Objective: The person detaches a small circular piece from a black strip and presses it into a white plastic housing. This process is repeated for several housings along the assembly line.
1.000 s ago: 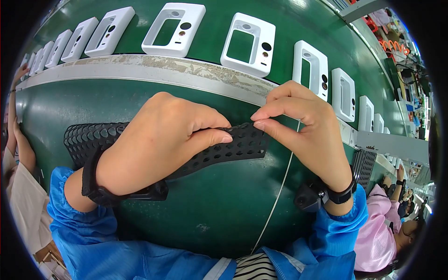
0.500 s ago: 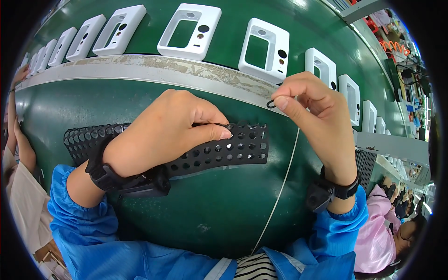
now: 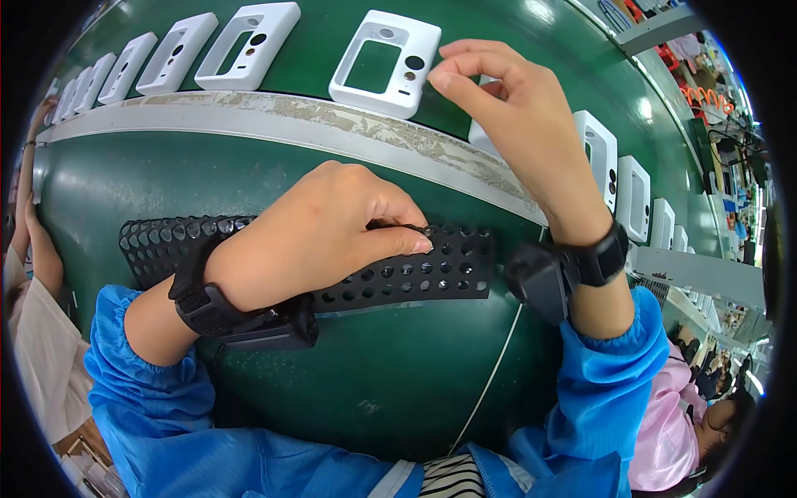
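Nearest, my left hand (image 3: pixel 320 236) presses curled fingers on the black perforated tray (image 3: pixel 398 278), holding nothing I can see. Farther, my right hand (image 3: pixel 519 116) pinches thumb to forefinger; whether something is held, I cannot tell. I'd approach the white frame (image 3: pixel 384 62) slowly, tray steadied.
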### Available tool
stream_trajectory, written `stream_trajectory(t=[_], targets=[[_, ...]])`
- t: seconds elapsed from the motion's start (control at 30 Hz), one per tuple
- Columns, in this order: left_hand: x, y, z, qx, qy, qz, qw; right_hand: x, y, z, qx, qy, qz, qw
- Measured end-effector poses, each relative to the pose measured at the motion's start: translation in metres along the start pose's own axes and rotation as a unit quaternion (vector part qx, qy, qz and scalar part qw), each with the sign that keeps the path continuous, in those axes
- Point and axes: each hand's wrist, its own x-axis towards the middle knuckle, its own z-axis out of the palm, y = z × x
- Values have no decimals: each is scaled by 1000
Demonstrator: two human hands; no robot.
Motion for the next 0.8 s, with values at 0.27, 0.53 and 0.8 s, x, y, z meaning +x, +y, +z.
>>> stream_trajectory(t=[0.27,0.53,0.8], targets=[[3,0,0,-4,10,11,1000,7,16,12,-83,34,-20,996],[4,-7,0,-7,9,11,1000,1,23,11,-104,66,1,992],[5,-6,-1,-6,8,1,1000,-6,25,5,-107,68,18,992]])
